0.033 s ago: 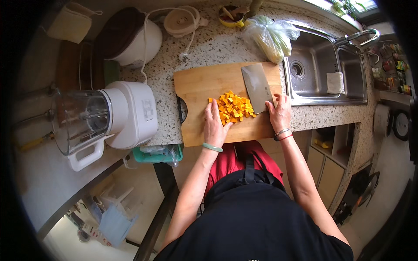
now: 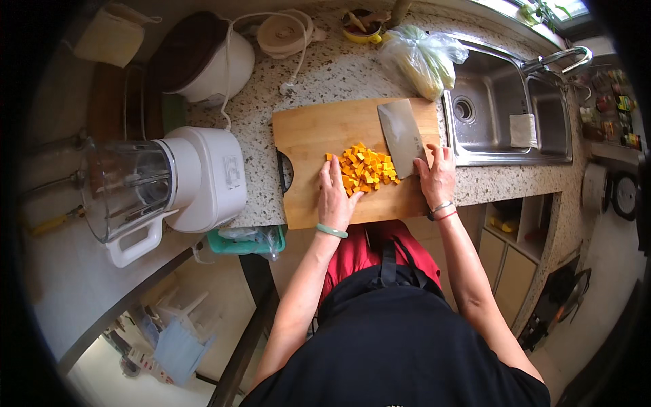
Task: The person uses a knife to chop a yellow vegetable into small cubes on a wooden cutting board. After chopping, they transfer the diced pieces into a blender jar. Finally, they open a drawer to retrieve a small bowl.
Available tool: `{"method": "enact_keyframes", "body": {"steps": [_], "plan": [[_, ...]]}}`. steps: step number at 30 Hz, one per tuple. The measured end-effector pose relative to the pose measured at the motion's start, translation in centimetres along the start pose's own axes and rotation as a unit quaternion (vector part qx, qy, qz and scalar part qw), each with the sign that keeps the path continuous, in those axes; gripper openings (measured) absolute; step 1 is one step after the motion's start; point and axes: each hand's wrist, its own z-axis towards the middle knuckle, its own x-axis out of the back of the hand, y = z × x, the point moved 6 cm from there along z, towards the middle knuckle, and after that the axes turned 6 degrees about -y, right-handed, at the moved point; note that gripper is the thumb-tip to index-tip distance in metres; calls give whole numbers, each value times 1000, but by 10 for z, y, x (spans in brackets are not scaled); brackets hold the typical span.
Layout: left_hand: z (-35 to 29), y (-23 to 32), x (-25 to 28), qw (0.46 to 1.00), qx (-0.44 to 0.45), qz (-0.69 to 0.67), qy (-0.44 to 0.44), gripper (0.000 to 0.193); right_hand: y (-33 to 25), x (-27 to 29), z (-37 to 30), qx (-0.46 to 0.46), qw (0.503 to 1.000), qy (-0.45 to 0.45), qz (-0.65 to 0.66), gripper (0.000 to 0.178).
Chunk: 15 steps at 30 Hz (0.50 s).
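Note:
A pile of small orange cubes of a squash-like vegetable (image 2: 367,169) lies on the wooden cutting board (image 2: 312,125). My left hand (image 2: 334,197) rests along the pile's left side, fingers stretched forward and thumb apart, touching the cubes. To the right of the pile a wide-bladed cleaver (image 2: 401,136) lies with its face up, angled across the board. At the blade's near end is my right hand (image 2: 438,178), thumb against the blade's corner and fingers by the board's right edge. The cleaver's handle is hidden under this hand.
A white food processor (image 2: 210,176) with a clear jug stands left of the board. Behind are a white pot-like appliance (image 2: 234,68), a yellow cup (image 2: 366,35) and a plastic bag of pale green vegetables (image 2: 422,64). A steel sink (image 2: 489,81) lies right; a teal bin (image 2: 234,245) is lower left.

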Motion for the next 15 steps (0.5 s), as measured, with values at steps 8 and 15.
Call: {"method": "enact_keyframes", "body": {"steps": [8,15], "plan": [[11,5,6,998,3,8,-63,112,-88,-36,12,104,947,-295,73,78],[17,7,1,997,10,-22,-75,91,-95,-61,12,88,932,-347,53,64]]}}
